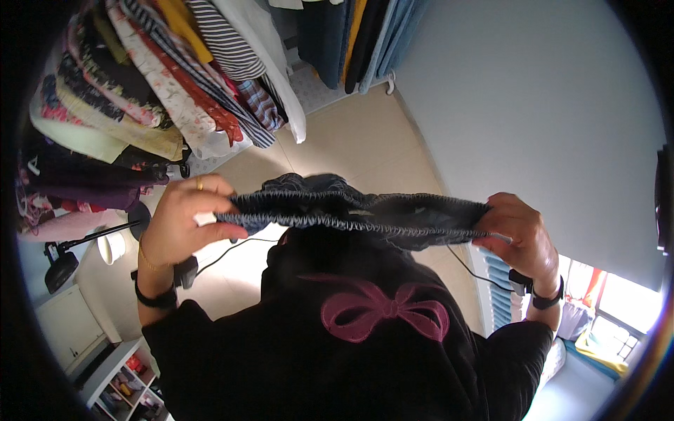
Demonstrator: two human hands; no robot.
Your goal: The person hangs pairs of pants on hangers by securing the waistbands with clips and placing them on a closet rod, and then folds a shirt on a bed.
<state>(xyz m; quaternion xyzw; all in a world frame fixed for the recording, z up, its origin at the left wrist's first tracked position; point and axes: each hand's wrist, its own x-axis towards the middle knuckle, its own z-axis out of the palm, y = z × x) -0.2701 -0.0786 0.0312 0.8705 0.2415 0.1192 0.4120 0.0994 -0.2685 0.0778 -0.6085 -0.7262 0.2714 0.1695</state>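
A dark denim-like garment (316, 184) with a gathered elastic waistband is stretched sideways in front of my chest. My left hand (192, 216) pinches one end of the band between thumb and fingers. At the other end, my right hand (516, 231) grips the band with its fingers curled around it. The waistband's two edges stand slightly apart, so a dark inside shows between them. Most of the garment below the band is hidden from this angle.
Many clothes hang on a rack (210, 79) at the upper left. Trousers (363, 47) hang farther back beside a plain grey wall (526, 105). A black lamp (62, 271) is at the left, above a shelf unit (118, 387). A bed (579, 387) lies at lower right.
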